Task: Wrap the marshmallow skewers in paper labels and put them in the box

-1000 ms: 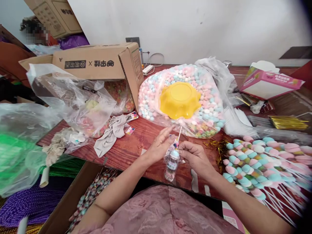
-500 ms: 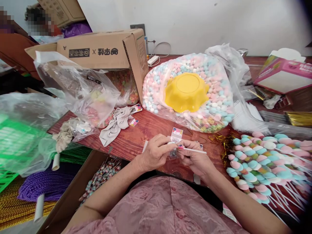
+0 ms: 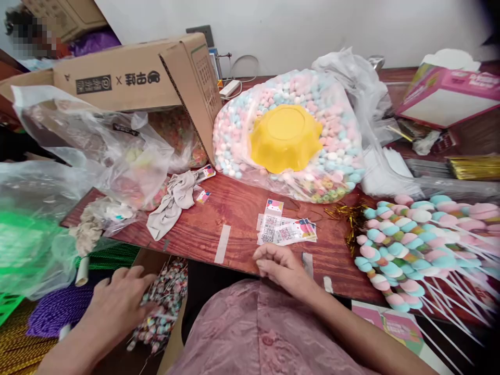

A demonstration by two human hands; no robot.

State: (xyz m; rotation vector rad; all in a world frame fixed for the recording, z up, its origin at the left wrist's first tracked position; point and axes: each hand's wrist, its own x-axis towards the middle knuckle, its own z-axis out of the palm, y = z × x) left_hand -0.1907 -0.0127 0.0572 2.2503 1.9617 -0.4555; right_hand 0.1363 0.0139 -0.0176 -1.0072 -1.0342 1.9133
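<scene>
My left hand [image 3: 117, 304] reaches down to the lower left, fingers stretched flat over a pile of wrapped candy skewers [image 3: 166, 307] in an open cardboard carton below the table edge. My right hand [image 3: 279, 265] rests at the front edge of the red-brown wooden table [image 3: 234, 208], fingers loosely curled, nothing visible in them. Just beyond it lie several small printed stickers [image 3: 285, 229]. To the right sits a heap of unwrapped pastel marshmallow skewers [image 3: 410, 245], their white sticks pointing right.
A clear bag of pastel marshmallows [image 3: 344, 151] with an upturned yellow bowl [image 3: 285, 135] fills mid-table. A tipped cardboard box [image 3: 136, 78], plastic bags [image 3: 97, 151] and a grey cloth [image 3: 175, 200] lie left. Gold twist ties [image 3: 349, 216] and a pink box [image 3: 445, 94] sit right. A person is at far left.
Both hands were together over the table working on a wrapped skewer. The left hand has since dropped to the carton at lower left; the right hand has pulled back to the table edge.
</scene>
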